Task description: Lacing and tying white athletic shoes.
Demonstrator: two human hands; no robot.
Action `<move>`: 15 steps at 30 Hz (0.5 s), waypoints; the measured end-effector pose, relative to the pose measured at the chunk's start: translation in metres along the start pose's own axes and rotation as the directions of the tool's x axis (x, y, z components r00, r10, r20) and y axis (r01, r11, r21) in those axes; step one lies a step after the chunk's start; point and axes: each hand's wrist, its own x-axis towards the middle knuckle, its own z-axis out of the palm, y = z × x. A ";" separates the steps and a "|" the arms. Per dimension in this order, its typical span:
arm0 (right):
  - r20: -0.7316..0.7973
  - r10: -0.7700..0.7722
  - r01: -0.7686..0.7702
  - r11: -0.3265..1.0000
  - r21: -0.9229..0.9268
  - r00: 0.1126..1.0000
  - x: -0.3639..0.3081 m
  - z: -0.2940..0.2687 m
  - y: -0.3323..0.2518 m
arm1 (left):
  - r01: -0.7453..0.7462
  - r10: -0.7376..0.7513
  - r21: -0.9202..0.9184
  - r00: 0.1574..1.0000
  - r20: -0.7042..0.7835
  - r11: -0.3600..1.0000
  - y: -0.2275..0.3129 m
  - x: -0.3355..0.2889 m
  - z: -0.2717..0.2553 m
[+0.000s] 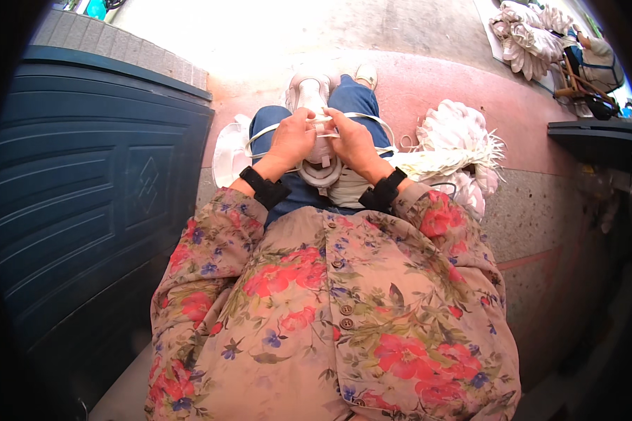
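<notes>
Between my knees rests a pale sneaker [321,151], its heel opening toward me and its toe pointing away. A white shoelace [361,115] runs across its front and loops out to both sides over my jeans. My left hand [293,139] is closed at the left eyelet side, fingertips pinching the lace. My right hand [356,145] pinches the lace at the right side, close to the left fingertips. The exact grip of the fingertips is partly hidden. Both wrists wear black bands.
To my right lies a bundle of white laces [446,160] beside a heap of pale shoes [454,125]. Another pale shoe [228,151] is by my left leg. A dark blue panelled door [84,175] stands at left. More pale shoes [530,38] are piled far right.
</notes>
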 end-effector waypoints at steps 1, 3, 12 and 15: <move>-0.007 0.001 0.000 0.999 0.044 1.000 0.005 -0.001 0.000 | -0.042 0.044 -0.044 0.998 0.035 0.998 0.002 0.000 -0.006; -0.070 0.031 -0.021 0.990 0.138 0.997 0.013 -0.010 0.004 | -0.035 0.036 -0.011 0.995 0.093 0.999 0.007 -0.002 -0.016; 0.130 0.306 -0.323 0.753 0.573 0.943 0.035 -0.068 -0.045 | -0.175 0.177 -0.062 0.984 0.022 0.983 0.005 -0.001 -0.008; 0.177 0.317 -0.358 0.881 0.307 0.932 0.019 -0.049 -0.018 | -0.254 0.249 -0.110 0.967 -0.058 0.961 0.002 -0.023 -0.024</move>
